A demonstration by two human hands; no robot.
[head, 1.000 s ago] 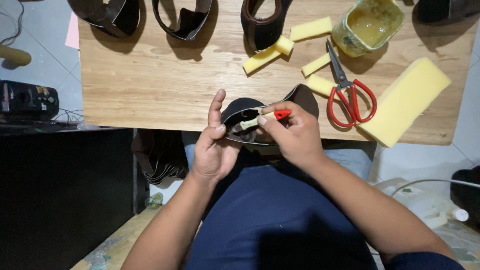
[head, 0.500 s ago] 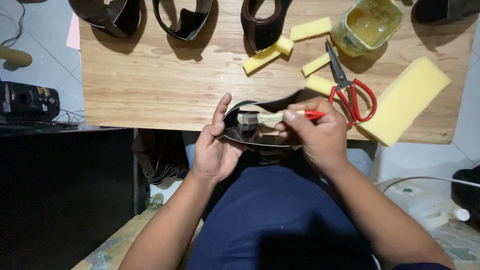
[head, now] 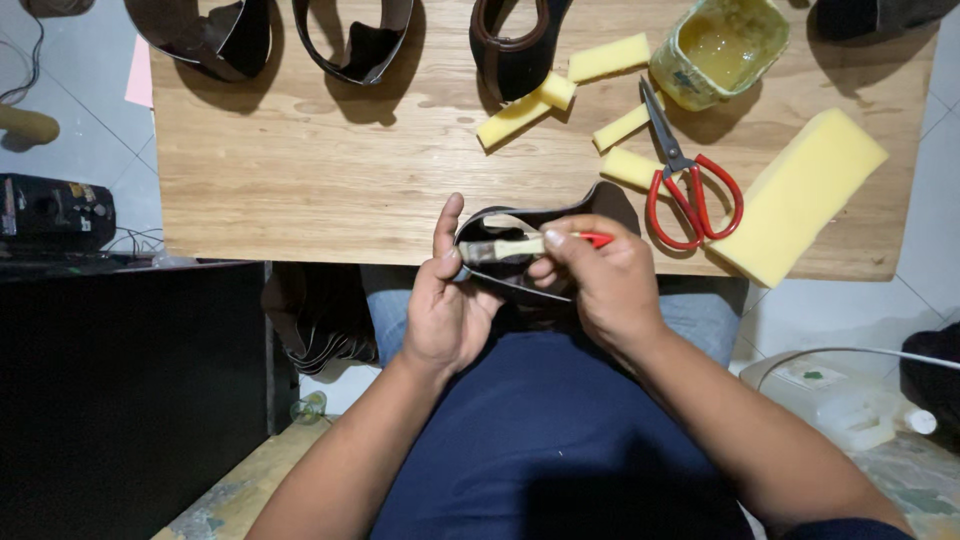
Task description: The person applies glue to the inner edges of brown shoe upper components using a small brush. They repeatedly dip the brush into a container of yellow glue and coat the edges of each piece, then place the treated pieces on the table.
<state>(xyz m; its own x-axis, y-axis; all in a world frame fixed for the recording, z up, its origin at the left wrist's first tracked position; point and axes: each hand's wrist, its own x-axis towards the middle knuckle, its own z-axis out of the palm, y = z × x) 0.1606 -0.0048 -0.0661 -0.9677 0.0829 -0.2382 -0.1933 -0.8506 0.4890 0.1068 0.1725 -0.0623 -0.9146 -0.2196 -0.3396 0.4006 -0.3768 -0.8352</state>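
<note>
My left hand (head: 445, 305) grips the left side of a black curved shoe upper piece (head: 530, 225) at the near edge of the wooden table (head: 300, 180), index finger pointing up. My right hand (head: 600, 280) holds a small brush with a red handle (head: 510, 247), its pale bristles lying across the inside of the piece.
Red-handled scissors (head: 685, 185), a large yellow sponge block (head: 795, 195), several cut sponge strips (head: 515, 117) and an open tin of yellowish glue (head: 718, 45) lie on the table's right. Other dark shoe pieces (head: 200, 35) line the far edge. A black device (head: 50, 210) sits left.
The brush has slid left across the inside of the black piece. My left hand keeps its hold.
</note>
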